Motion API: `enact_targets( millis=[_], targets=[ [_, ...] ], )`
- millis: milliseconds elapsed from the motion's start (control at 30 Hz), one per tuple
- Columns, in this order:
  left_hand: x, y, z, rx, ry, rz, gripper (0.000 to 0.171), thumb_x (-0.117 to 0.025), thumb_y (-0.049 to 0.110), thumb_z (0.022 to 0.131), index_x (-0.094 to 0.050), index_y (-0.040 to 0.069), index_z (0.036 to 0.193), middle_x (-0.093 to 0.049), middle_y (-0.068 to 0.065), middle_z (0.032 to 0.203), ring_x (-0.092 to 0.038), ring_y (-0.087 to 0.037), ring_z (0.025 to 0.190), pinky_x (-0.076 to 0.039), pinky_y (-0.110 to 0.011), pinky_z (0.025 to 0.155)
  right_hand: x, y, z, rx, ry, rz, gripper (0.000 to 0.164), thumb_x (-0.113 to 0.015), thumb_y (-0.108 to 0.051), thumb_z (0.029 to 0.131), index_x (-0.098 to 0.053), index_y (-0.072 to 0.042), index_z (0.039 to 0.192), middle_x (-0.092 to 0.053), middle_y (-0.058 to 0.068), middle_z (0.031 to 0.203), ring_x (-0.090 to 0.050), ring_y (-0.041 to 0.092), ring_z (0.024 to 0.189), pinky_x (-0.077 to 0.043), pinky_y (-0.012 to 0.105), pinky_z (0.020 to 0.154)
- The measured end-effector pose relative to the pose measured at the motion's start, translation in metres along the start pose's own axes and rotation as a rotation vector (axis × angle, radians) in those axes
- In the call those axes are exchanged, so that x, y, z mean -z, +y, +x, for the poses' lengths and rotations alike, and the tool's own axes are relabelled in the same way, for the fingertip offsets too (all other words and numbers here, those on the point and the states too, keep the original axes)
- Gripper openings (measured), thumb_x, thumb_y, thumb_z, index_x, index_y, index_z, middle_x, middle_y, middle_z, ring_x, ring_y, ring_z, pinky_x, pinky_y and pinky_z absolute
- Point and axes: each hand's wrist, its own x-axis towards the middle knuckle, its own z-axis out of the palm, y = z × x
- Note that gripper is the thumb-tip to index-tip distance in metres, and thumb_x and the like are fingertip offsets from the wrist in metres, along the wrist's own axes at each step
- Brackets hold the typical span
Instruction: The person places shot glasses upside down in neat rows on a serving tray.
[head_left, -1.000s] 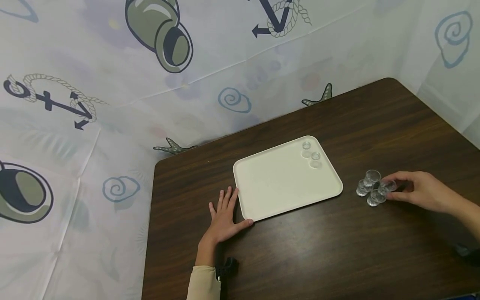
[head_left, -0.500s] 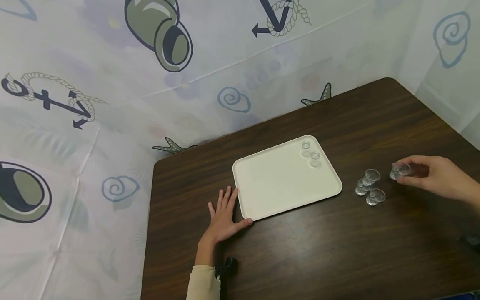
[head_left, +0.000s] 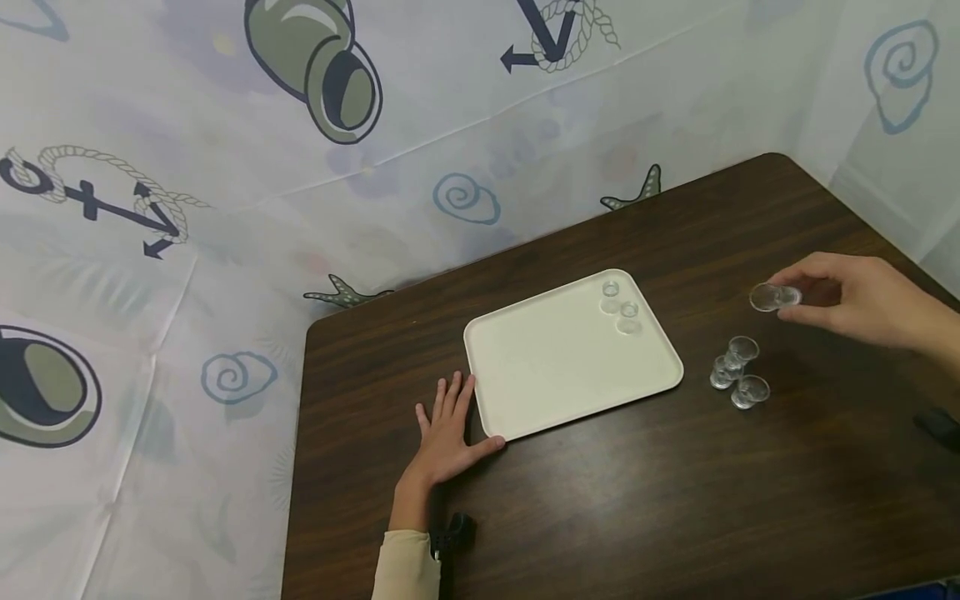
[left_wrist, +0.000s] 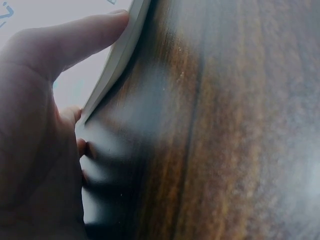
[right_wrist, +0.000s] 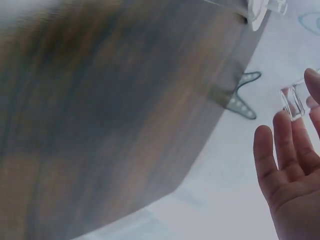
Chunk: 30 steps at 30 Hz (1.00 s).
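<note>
My right hand [head_left: 870,300] pinches a small clear shot glass [head_left: 767,297] between thumb and fingers, tilted on its side above the table. In the right wrist view, the base of that glass [right_wrist: 294,102] shows by the fingertips. Below it, a cluster of 3 clear shot glasses [head_left: 742,350] stands on the table, right of the tray. At the left end of the cream tray [head_left: 573,358], my left hand [head_left: 446,446] lies with fingers spread and straight, touching its corner. Two glasses [head_left: 628,310] stand at the tray's far right corner.
The dark wood-grain table [head_left: 600,508] meets a printed cloth wall [head_left: 405,100] along its far side. A black wrist strap [head_left: 456,533] sits on the left forearm.
The right hand has taken one glass from the cluster, first to the right, then up and forward, tipping it sideways. My left hand stays still at the tray.
</note>
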Motion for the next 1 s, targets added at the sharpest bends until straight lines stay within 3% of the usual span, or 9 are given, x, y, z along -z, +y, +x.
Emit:
enact_targets(
  millis=[133, 300, 533, 767, 1000],
  targets=[
    [0.001, 0.000, 0.001, 0.000, 0.006, -0.001, 0.105, -0.054, 0.077, 0.076, -0.005, 0.029, 0.155, -0.003, -0.002, 0.162, 0.004, -0.030, 0.147, 0.006, -0.072, 0.103, 0.000, -0.018, 0.014, 0.112, -0.010, -0.031, 0.038, -0.085, -0.015, 0.072, -0.070, -0.019, 0.106, -0.063, -0.009, 0.095, -0.056, 0.001, 0.071, -0.048, 0.021, 0.060],
    [0.001, -0.001, 0.001, 0.010, -0.006, 0.004, 0.105, -0.054, 0.078, 0.076, -0.004, 0.030, 0.155, -0.002, -0.002, 0.162, 0.005, -0.029, 0.147, 0.007, -0.072, 0.104, -0.006, -0.043, 0.031, 0.216, -0.094, -0.077, 0.035, -0.082, -0.013, 0.074, -0.071, -0.022, 0.106, -0.059, -0.013, 0.100, -0.051, 0.005, 0.072, -0.044, 0.026, 0.061],
    [0.000, 0.001, 0.001, 0.025, -0.016, 0.010, 0.105, -0.054, 0.078, 0.076, -0.004, 0.030, 0.155, -0.001, -0.001, 0.162, 0.004, -0.029, 0.147, 0.006, -0.071, 0.104, -0.024, -0.066, 0.048, 0.363, -0.177, -0.112, 0.032, -0.081, -0.011, 0.074, -0.072, -0.014, 0.105, -0.059, -0.007, 0.099, -0.057, 0.008, 0.080, -0.050, 0.029, 0.067],
    [-0.001, 0.000, 0.000, 0.002, 0.001, 0.000, 0.104, -0.058, 0.073, 0.077, -0.007, 0.027, 0.156, -0.004, -0.003, 0.162, 0.002, -0.032, 0.147, 0.004, -0.074, 0.102, -0.051, -0.078, 0.057, 0.540, -0.195, -0.145, 0.030, -0.078, -0.002, 0.074, -0.074, -0.006, 0.103, -0.056, 0.000, 0.091, -0.055, 0.010, 0.074, -0.050, 0.027, 0.061],
    [-0.001, -0.001, 0.000, 0.005, -0.002, -0.007, 0.105, -0.057, 0.074, 0.077, -0.005, 0.028, 0.156, -0.002, -0.002, 0.162, 0.005, -0.030, 0.147, 0.006, -0.072, 0.103, -0.068, -0.085, 0.062, 0.569, -0.216, -0.177, 0.028, -0.071, 0.004, 0.074, -0.075, -0.007, 0.100, -0.052, 0.001, 0.088, -0.048, 0.012, 0.074, -0.047, 0.025, 0.060]
  ],
)
